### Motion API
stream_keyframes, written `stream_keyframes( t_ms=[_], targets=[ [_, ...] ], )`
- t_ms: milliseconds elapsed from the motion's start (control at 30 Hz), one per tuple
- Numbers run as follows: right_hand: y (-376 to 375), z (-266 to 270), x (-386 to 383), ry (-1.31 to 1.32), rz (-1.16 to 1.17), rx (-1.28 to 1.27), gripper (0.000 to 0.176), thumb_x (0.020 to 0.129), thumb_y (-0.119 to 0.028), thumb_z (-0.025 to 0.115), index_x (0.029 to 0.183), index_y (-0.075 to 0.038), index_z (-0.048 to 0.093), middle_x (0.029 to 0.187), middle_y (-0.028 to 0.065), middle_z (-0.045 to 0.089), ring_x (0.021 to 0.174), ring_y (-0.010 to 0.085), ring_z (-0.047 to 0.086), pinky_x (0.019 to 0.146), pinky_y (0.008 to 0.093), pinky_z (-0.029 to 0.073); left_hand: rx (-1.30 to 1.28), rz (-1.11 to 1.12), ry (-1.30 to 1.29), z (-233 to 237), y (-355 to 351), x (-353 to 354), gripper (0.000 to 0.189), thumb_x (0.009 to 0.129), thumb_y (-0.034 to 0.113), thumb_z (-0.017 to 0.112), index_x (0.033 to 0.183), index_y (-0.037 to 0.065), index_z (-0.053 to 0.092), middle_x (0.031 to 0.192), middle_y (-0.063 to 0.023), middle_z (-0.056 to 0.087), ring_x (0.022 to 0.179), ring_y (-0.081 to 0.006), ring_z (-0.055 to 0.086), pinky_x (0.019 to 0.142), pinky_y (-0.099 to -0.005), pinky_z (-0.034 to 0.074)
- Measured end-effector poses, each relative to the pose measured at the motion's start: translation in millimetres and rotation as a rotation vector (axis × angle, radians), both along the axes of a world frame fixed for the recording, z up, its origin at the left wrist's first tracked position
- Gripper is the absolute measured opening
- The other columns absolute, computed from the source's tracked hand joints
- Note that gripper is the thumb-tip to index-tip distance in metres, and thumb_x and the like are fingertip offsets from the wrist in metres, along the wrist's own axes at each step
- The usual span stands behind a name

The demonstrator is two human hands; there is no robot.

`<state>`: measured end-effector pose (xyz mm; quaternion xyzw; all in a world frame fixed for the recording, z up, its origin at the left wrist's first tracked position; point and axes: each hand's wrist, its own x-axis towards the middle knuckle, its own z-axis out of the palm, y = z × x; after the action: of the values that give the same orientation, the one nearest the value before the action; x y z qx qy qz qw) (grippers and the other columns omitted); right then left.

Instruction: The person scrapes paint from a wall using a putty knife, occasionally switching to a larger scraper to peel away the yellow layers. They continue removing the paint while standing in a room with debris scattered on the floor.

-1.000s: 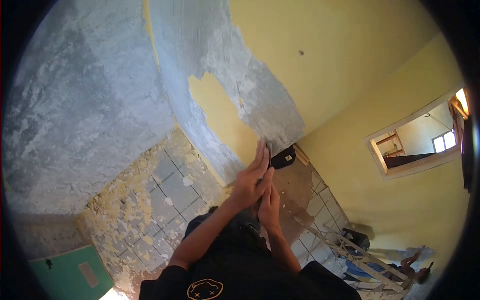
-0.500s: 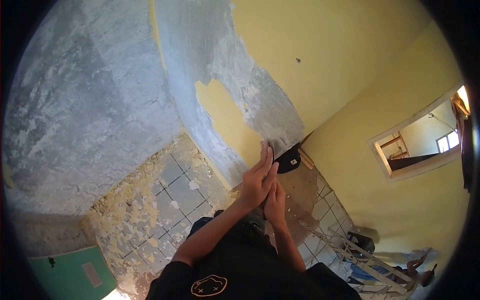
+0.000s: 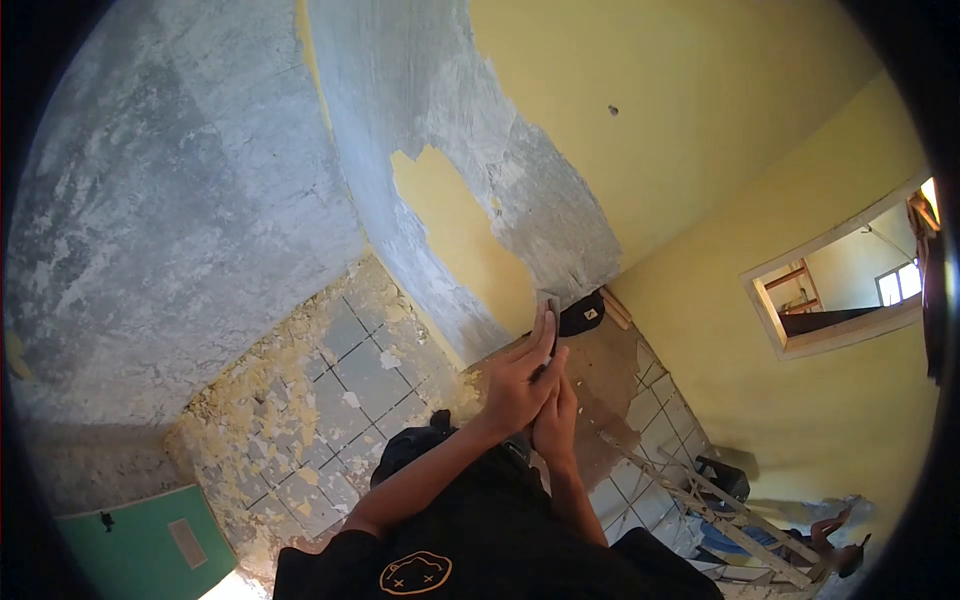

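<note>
Both hands are together at the centre, in front of the partly stripped wall (image 3: 560, 215). My left hand (image 3: 518, 385) is closed round a dark, thin tool (image 3: 552, 335), its fingers stretched along it toward the lower edge of a yellow paint patch (image 3: 470, 240). The tool's tip is near the bare grey surface; its shape is mostly hidden by the fingers. Just below and to the right, my right hand (image 3: 555, 415) is closed against the left one, around the tool's lower end, which is hidden.
A black bag-like item (image 3: 582, 315) lies by the wall's foot. Paint flakes cover the tiled floor (image 3: 370, 375). A ladder (image 3: 735, 515) stands at the lower right, with another person (image 3: 830, 535) beyond it. A window opening (image 3: 840, 275) is at the right; a green panel (image 3: 145, 545) is lower left.
Both hands have shifted slightly down and to the right. More of the dark tool shows between the fingers. The camera view has moved a little.
</note>
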<state>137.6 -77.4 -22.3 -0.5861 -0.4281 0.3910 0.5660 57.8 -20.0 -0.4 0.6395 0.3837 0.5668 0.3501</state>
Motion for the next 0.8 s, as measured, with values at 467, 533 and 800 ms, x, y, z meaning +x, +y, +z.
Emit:
stream_keyframes(
  t_ms=[467, 533, 800],
  targets=[
    [6, 0, -2, 0.059, 0.026, -0.105, 0.036, 0.104, -0.025, 0.038, 0.120, 0.004, 0.052, 0.098, 0.0060, 0.061, 0.084, 0.0099, 0.056, 0.070, 0.0232, 0.047, 0.041, -0.071, 0.005, 0, 8, -2, 0.047, 0.090, 0.008, 0.060, 0.134, -0.003, 0.048, 0.143, -0.0234, 0.040, 0.129, -0.0330, 0.044, 0.097, -0.0353, 0.046],
    [9, -3, -4, -0.027, 0.013, -0.057, 0.037, 0.104, -0.026, 0.038, 0.121, 0.004, 0.052, 0.099, 0.0060, 0.061, 0.085, 0.0099, 0.057, 0.071, 0.0232, 0.047, 0.032, -0.075, 0.008, 4, 13, -7, 0.047, 0.090, 0.008, 0.059, 0.134, -0.003, 0.047, 0.143, -0.0239, 0.040, 0.131, -0.0331, 0.042, 0.099, -0.0354, 0.045],
    [9, 8, 9, 0.103, 0.076, -0.149, 0.040, 0.105, -0.031, 0.034, 0.115, 0.001, 0.054, 0.071, 0.0001, 0.056, 0.049, 0.0037, 0.046, 0.042, 0.0201, 0.035, 0.030, -0.104, -0.042, 5, 15, 3, 0.047, 0.091, 0.007, 0.058, 0.134, -0.005, 0.045, 0.146, -0.0253, 0.035, 0.137, -0.0340, 0.032, 0.105, -0.0372, 0.038]
  ],
)
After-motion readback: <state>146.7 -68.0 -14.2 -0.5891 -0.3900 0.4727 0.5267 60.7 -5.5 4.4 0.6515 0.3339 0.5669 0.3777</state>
